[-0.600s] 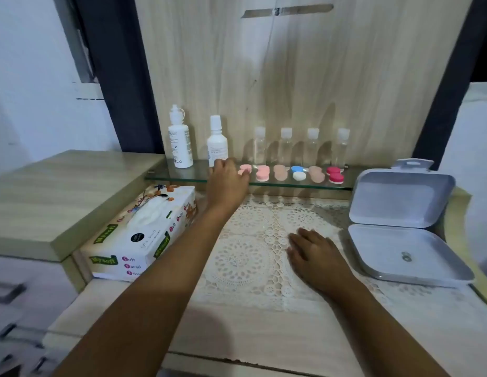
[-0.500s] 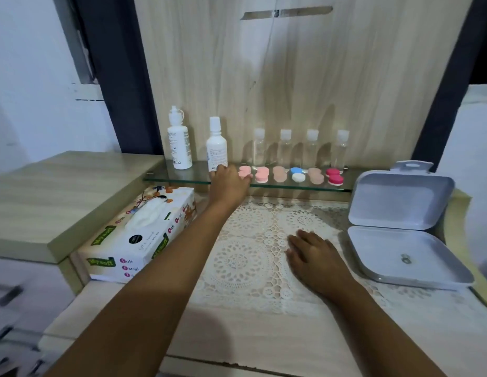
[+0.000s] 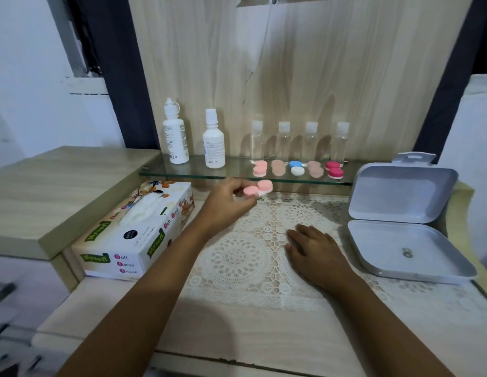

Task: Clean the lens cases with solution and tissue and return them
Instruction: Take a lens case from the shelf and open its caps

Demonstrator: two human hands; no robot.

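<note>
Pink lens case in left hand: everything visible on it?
The pink case has two round pink caps side by side, both on, over a whitish base; it looks plastic. The left hand pinches its left end, holding it in the air, in front of the glass shelf and above the lace mat.

Lace mat (image 3: 237, 257) on counter (image 3: 237, 330). Open white box (image 3: 400, 194) at right, small metal piece (image 3: 407, 252) inside. Four clear bottles (image 3: 311, 144) on glass shelf (image 3: 237, 166).
</note>
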